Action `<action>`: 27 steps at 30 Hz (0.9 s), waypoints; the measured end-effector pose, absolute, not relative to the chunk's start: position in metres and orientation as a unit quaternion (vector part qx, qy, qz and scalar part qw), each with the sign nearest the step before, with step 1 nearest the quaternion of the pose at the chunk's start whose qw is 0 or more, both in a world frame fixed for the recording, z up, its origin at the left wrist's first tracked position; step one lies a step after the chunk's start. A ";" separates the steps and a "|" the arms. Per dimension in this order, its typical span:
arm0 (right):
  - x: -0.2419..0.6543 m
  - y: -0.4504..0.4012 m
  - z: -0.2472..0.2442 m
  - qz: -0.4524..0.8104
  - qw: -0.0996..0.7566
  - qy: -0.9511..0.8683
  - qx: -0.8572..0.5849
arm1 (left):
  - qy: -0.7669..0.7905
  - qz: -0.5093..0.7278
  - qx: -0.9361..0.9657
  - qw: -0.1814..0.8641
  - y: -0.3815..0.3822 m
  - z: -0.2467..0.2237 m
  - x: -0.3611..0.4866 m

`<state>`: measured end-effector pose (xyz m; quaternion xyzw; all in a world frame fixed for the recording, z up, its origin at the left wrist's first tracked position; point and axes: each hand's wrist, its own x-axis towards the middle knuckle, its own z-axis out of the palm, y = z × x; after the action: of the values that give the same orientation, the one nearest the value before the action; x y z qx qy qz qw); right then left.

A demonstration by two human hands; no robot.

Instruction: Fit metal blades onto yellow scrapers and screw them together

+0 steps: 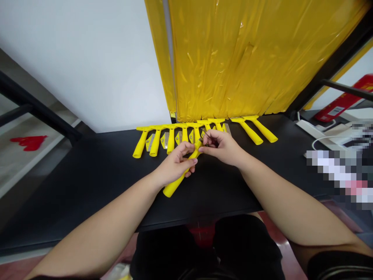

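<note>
Black tabletop (116, 171) lies beneath a yellow handle (175, 184) slanting between both hands (176, 165) (221, 146).

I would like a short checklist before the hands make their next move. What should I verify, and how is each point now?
1. Left hand has a firm hold: ok, it looks closed around the held handle.
2. Right hand is at the work: ok, its fingers are at the handle's far end.
3. What the right fingertips pinch: cannot tell, too small and dark.
4. Held handle is off the table: cannot tell from this angle.
5. Space behind the right hand is free: not ok, other handles lie close beyond it.
6. Two right handles stand apart from the row: ok, a gap shows.
</note>
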<state>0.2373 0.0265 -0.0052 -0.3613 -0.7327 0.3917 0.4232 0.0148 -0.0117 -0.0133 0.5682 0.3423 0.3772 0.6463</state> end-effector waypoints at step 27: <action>0.255 0.032 -0.003 0.259 0.334 -0.818 -0.390 | 0.389 0.530 0.410 0.632 0.007 -0.006 0.006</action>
<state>0.2552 0.0319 -0.0031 -0.3902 -0.8178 0.2590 0.3344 0.0063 0.0066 -0.0059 0.4097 0.3890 0.5301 0.6323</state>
